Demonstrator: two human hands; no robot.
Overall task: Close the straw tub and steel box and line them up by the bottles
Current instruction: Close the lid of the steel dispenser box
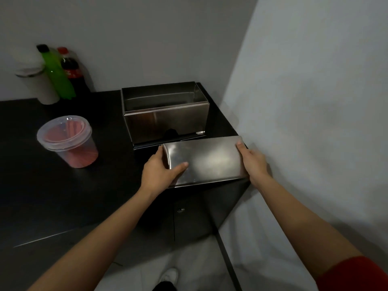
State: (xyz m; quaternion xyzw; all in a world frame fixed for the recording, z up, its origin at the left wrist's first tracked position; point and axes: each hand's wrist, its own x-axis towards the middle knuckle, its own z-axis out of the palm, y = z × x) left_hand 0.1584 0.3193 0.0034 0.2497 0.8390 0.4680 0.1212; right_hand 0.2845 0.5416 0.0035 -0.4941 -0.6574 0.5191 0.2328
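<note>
Steel lid (204, 160) is gripped at both ends by left hand (161, 169) and right hand (253, 161), fingers wrapped; box (165, 114) open, wall close right, tub (68, 140) lidded.

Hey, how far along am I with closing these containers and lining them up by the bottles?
Done: the straw tub already has its clear lid on. In hand: the left hand and right hand hold the steel lid by its ends, in front of the open steel box. Left: lid the box, then move box and tub over beside the bottles.
</note>
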